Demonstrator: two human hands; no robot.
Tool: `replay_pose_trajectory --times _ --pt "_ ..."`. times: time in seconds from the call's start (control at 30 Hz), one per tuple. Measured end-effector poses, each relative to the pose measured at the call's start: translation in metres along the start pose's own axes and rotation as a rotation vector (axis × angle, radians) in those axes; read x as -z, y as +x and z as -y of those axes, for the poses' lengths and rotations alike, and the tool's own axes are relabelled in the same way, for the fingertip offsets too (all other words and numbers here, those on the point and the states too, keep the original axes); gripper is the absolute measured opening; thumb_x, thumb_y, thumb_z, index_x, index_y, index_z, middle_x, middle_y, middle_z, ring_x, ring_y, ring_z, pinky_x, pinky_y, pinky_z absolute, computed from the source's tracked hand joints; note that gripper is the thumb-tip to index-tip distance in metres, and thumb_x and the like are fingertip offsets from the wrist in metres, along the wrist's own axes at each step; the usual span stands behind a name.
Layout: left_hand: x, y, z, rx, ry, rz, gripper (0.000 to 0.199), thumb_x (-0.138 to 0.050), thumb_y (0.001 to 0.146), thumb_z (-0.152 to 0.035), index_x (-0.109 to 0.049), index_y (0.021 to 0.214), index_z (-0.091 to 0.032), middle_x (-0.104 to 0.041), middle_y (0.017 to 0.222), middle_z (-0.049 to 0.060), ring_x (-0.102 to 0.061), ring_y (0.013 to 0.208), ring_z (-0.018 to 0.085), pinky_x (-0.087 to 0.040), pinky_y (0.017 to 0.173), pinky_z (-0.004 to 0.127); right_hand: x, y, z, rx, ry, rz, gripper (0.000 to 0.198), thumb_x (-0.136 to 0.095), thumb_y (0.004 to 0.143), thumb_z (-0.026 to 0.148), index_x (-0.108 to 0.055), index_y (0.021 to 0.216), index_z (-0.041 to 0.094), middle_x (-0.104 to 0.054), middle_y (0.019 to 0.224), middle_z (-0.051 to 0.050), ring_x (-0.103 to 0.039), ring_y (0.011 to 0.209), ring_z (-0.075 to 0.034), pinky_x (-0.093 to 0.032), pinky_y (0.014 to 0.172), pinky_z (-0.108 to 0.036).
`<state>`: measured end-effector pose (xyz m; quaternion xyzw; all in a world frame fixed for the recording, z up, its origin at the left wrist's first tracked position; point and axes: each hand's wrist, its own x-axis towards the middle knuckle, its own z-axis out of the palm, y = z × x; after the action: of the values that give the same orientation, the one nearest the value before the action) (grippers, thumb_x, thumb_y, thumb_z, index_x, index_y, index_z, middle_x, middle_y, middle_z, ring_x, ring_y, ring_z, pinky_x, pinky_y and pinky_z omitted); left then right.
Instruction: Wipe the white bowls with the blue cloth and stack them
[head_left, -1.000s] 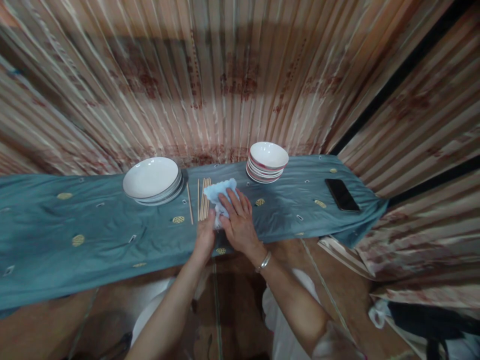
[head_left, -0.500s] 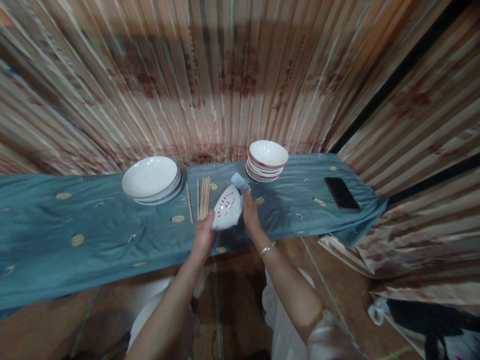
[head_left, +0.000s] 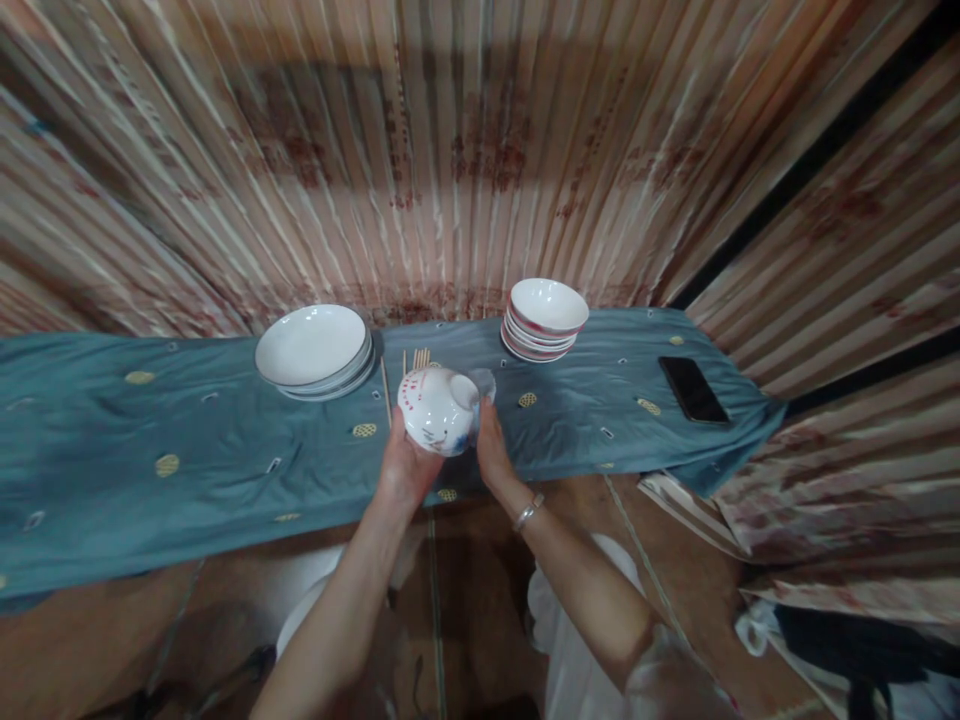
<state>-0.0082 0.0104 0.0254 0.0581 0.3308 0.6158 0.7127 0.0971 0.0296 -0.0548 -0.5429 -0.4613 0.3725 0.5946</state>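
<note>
A white bowl [head_left: 435, 412] with red lettering is held above the table, tipped on its side so its foot ring faces right. My left hand [head_left: 406, 468] grips it from the lower left, fingers partly hidden behind it. At the bowl's right side, my right hand [head_left: 493, 447] is closed on a pale blue cloth [head_left: 486, 384], pressed against the bowl near its foot. Just behind the bowl lie several wooden chopsticks [head_left: 421, 357], partly covered by it.
A stack of white plates [head_left: 315, 345] stands to the left. Back right is a stack of bowls [head_left: 548, 306] with red bands. A black phone [head_left: 693, 389] lies on the right of the blue-green tablecloth [head_left: 225, 430]. Pleated curtains [head_left: 480, 180] hang behind.
The bowl has been turned in my hands, so its foot and rounded underside now show. My left hand has shifted under it. The cloth is now mostly behind the bowl's right side.
</note>
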Motion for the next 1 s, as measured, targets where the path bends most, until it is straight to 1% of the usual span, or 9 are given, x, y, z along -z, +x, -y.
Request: replay_pose_trajectory --times 0.07,0.1,0.23,0.33,0.43,0.63,0.73,0.87,1.0 --pt "-0.002 0.0 -0.004 0.032 -0.08 -0.021 0.047 -0.038 0.1 -0.045 -0.062 0.132 -0.021 -0.075 0.116 0.007 -0.06 0.125 0.023 -0.042 0.111 0.04 -0.002 -0.011 0.004 -0.069 -0.062 0.005 0.081 -0.024 0.095 0.069 -0.043 0.146 0.009 -0.044 0.153 -0.018 -0.038 0.145 -0.024 -0.028 0.12 -0.045" --pt "-0.003 0.0 -0.006 0.046 -0.119 -0.022 0.048 -0.036 0.101 -0.044 -0.06 0.134 -0.021 -0.075 0.116 0.006 -0.061 0.123 0.022 -0.042 0.111 0.04 -0.002 -0.017 0.007 -0.065 -0.089 0.015 0.08 -0.024 0.096 0.067 -0.038 0.149 0.009 -0.038 0.156 -0.017 -0.033 0.148 -0.023 -0.024 0.122 -0.045" --pt "-0.001 0.002 -0.011 0.099 -0.221 0.007 0.051 -0.03 0.102 -0.045 -0.053 0.142 -0.022 -0.075 0.117 0.007 -0.066 0.117 0.02 -0.037 0.114 0.039 -0.004 -0.04 0.016 0.059 -0.225 0.066 0.076 -0.022 0.1 0.06 -0.02 0.156 0.01 -0.021 0.164 -0.015 -0.016 0.153 -0.022 -0.016 0.125 -0.047" --pt "0.003 0.003 -0.012 0.119 -0.237 0.007 0.053 -0.03 0.102 -0.046 -0.048 0.146 -0.022 -0.074 0.119 0.008 -0.067 0.115 0.022 -0.038 0.114 0.041 -0.001 -0.051 0.019 0.168 -0.319 0.116 0.071 -0.021 0.102 0.053 -0.014 0.157 0.01 -0.016 0.165 -0.015 -0.01 0.154 -0.022 -0.015 0.125 -0.049" --pt "0.003 0.003 -0.014 0.126 -0.231 -0.01 0.054 -0.03 0.102 -0.045 -0.046 0.147 -0.021 -0.073 0.12 0.01 -0.068 0.113 0.023 -0.041 0.111 0.042 0.002 -0.058 0.021 0.262 -0.404 0.179 0.064 -0.022 0.104 0.044 -0.008 0.159 0.014 -0.012 0.167 -0.012 -0.003 0.155 -0.021 -0.016 0.125 -0.05" --pt "-0.004 -0.004 -0.017 0.117 -0.181 -0.081 0.054 -0.029 0.102 -0.045 -0.053 0.141 -0.018 -0.078 0.105 0.009 -0.072 0.1 0.022 -0.045 0.107 0.042 0.011 -0.069 0.025 0.414 -0.551 0.246 0.064 -0.028 0.104 0.031 0.003 0.159 0.02 0.0 0.168 -0.011 -0.002 0.155 -0.025 -0.02 0.124 -0.055" --pt "-0.006 -0.007 -0.02 0.136 -0.18 -0.074 0.052 -0.029 0.102 -0.043 -0.054 0.14 -0.017 -0.078 0.104 0.01 -0.072 0.099 0.022 -0.049 0.103 0.041 0.015 -0.071 0.024 0.517 -0.627 0.266 0.066 -0.031 0.103 0.023 0.004 0.159 0.021 0.001 0.168 -0.011 -0.003 0.155 -0.028 -0.023 0.122 -0.057" --pt "-0.004 -0.007 -0.02 0.157 -0.152 -0.02 0.053 -0.029 0.103 -0.042 -0.052 0.142 -0.015 -0.076 0.11 0.012 -0.071 0.104 0.023 -0.052 0.099 0.04 0.019 -0.071 0.023 0.666 -0.73 0.277 0.07 -0.033 0.098 0.01 -0.001 0.159 0.022 -0.001 0.168 -0.012 0.004 0.154 -0.032 -0.028 0.119 -0.062" --pt "0.002 -0.005 -0.014 0.142 -0.048 -0.038 0.051 -0.035 0.101 -0.041 -0.053 0.14 -0.013 -0.077 0.106 0.012 -0.073 0.097 0.022 -0.055 0.093 0.033 0.022 -0.069 0.029 0.764 -0.841 0.301 0.067 -0.033 0.094 0.004 -0.021 0.157 0.02 -0.022 0.164 -0.012 0.002 0.154 -0.03 -0.031 0.118 -0.06"
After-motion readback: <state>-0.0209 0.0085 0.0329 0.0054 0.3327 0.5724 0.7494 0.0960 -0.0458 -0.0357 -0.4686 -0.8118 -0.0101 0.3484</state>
